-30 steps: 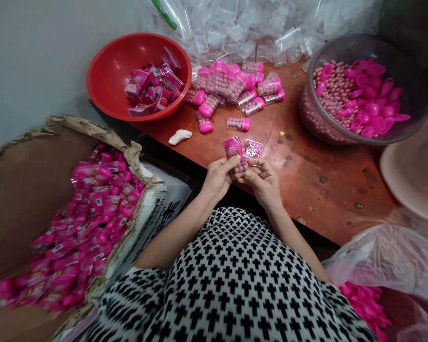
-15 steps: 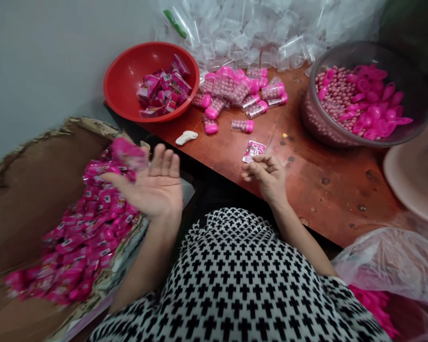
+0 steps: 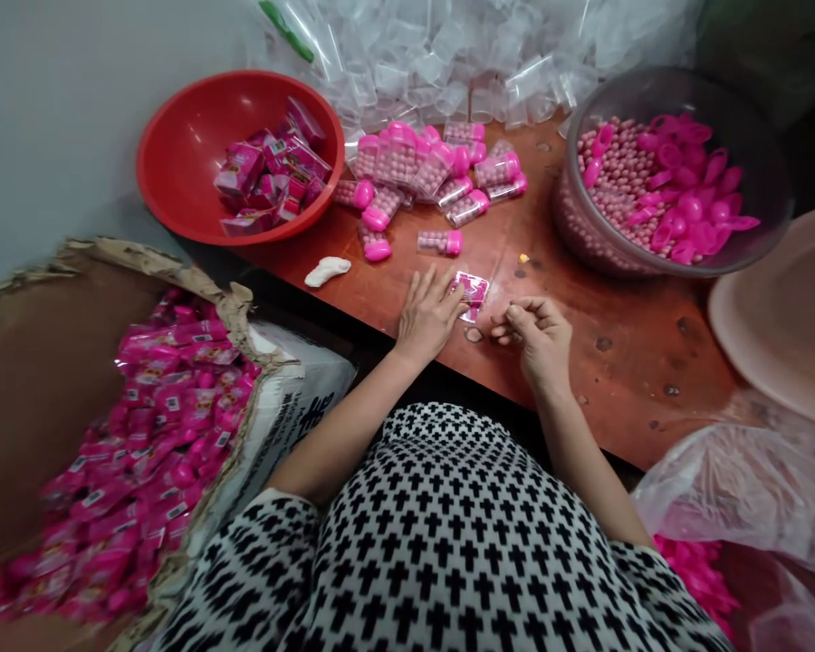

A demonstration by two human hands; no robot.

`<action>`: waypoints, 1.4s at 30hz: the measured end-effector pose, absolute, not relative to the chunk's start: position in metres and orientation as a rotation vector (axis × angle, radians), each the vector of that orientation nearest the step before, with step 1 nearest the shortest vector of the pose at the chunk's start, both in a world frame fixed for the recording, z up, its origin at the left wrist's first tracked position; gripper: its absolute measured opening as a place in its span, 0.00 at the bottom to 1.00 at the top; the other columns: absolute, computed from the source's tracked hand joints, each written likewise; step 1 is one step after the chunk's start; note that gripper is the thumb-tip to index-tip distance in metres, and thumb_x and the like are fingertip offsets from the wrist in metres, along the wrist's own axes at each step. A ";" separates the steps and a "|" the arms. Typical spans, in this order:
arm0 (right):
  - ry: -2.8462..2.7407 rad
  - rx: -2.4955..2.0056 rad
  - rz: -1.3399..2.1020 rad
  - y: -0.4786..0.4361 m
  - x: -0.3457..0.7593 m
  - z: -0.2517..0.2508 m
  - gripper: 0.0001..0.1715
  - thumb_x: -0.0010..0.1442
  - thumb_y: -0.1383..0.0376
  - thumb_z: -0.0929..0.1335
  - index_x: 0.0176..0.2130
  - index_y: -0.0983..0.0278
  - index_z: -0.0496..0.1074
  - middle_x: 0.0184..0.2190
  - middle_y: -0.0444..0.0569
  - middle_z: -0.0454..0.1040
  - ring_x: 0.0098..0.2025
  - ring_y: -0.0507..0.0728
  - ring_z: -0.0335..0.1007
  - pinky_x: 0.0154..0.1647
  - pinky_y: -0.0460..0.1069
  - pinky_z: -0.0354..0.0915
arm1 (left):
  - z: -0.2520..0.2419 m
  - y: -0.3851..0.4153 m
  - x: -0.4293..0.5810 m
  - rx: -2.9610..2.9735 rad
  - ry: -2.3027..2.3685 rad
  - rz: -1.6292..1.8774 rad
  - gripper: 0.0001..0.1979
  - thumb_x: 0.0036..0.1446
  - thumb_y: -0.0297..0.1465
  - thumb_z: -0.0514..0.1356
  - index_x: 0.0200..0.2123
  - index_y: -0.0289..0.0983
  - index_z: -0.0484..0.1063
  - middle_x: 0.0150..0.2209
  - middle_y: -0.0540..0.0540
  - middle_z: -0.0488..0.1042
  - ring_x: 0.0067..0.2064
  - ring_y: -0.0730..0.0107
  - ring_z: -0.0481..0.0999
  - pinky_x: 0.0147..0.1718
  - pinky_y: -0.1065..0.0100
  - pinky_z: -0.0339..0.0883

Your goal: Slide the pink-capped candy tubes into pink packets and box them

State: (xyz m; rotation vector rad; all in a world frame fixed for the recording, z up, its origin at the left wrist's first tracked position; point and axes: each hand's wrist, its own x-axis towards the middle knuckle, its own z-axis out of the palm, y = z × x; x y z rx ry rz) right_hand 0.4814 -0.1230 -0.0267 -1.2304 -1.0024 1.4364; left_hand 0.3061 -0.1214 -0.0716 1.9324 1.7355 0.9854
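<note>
Pink wrapper [image 3: 474, 290] lies flat on the table [image 3: 604, 308], near the filled tubes [image 3: 440, 242]. Left hand [image 3: 429, 317] has its fingers spread, tips touching it. Right hand [image 3: 540, 337] is just beside, fingers curled; can't tell if it's holding anything.

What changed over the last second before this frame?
The left hand let go of the pink pack, swung out over the cardboard box and came back to the table, fingertips now on the sticker sheet. The right hand released that sheet and pinches beside it. The red bowl and filled tubes stayed put.
</note>
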 end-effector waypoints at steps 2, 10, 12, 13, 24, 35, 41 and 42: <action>-1.030 -1.247 1.408 -0.119 0.481 -0.028 0.18 0.50 0.54 0.75 0.33 0.62 0.69 0.25 0.41 0.78 0.22 0.49 0.73 0.22 0.43 0.69 | -0.074 -0.124 0.306 1.937 1.742 1.028 0.11 0.60 0.34 0.61 0.46 0.42 0.77 0.61 0.43 0.70 0.67 0.49 0.60 0.67 0.42 0.45; -1.138 -1.144 1.419 -0.098 0.455 -0.034 0.26 0.46 0.58 0.78 0.42 0.60 0.69 0.28 0.37 0.75 0.29 0.48 0.72 0.33 0.44 0.70 | -0.055 -0.138 0.312 1.702 1.657 1.288 0.13 0.60 0.37 0.61 0.46 0.43 0.78 0.58 0.45 0.73 0.65 0.55 0.65 0.66 0.47 0.52; -1.157 -1.110 1.506 -0.095 0.451 -0.030 0.26 0.47 0.59 0.77 0.44 0.60 0.68 0.22 0.34 0.71 0.23 0.47 0.67 0.27 0.43 0.68 | -0.046 -0.144 0.311 1.426 1.588 1.393 0.18 0.56 0.40 0.65 0.50 0.42 0.77 0.57 0.43 0.74 0.62 0.56 0.69 0.63 0.52 0.59; -1.181 -1.091 1.545 -0.094 0.449 -0.028 0.26 0.48 0.59 0.77 0.44 0.60 0.67 0.21 0.33 0.69 0.22 0.47 0.66 0.25 0.43 0.66 | -0.041 -0.147 0.310 1.242 1.523 1.431 0.22 0.54 0.42 0.66 0.51 0.42 0.76 0.56 0.42 0.75 0.59 0.56 0.72 0.60 0.54 0.63; -2.362 -1.339 0.735 -0.049 0.398 0.001 0.18 0.64 0.58 0.66 0.49 0.65 0.72 0.40 0.53 0.76 0.39 0.58 0.73 0.40 0.52 0.67 | -0.034 -0.166 0.277 0.285 1.196 1.354 0.21 0.33 0.40 0.76 0.25 0.30 0.77 0.27 0.45 0.78 0.28 0.71 0.78 0.32 0.68 0.75; -2.733 -0.695 0.498 -0.011 0.387 -0.028 0.17 0.65 0.69 0.59 0.41 0.64 0.76 0.53 0.54 0.75 0.62 0.64 0.62 0.62 0.63 0.58 | -0.030 -0.179 0.253 0.039 1.178 1.592 0.21 0.31 0.39 0.77 0.21 0.31 0.73 0.23 0.49 0.76 0.23 0.75 0.74 0.22 0.73 0.72; -2.574 -1.289 0.262 -0.018 0.381 -0.016 0.24 0.61 0.56 0.67 0.52 0.67 0.69 0.50 0.62 0.73 0.49 0.67 0.71 0.48 0.60 0.67 | -0.034 -0.175 0.247 -0.108 1.087 1.602 0.14 0.39 0.31 0.75 0.26 0.30 0.75 0.27 0.45 0.78 0.28 0.70 0.78 0.27 0.69 0.76; -2.636 -1.340 0.234 -0.018 0.375 -0.014 0.25 0.59 0.57 0.68 0.53 0.68 0.68 0.50 0.63 0.73 0.49 0.67 0.71 0.46 0.59 0.67 | -0.033 -0.174 0.246 -0.146 1.077 1.606 0.12 0.41 0.29 0.74 0.25 0.30 0.74 0.26 0.46 0.78 0.27 0.71 0.78 0.27 0.70 0.75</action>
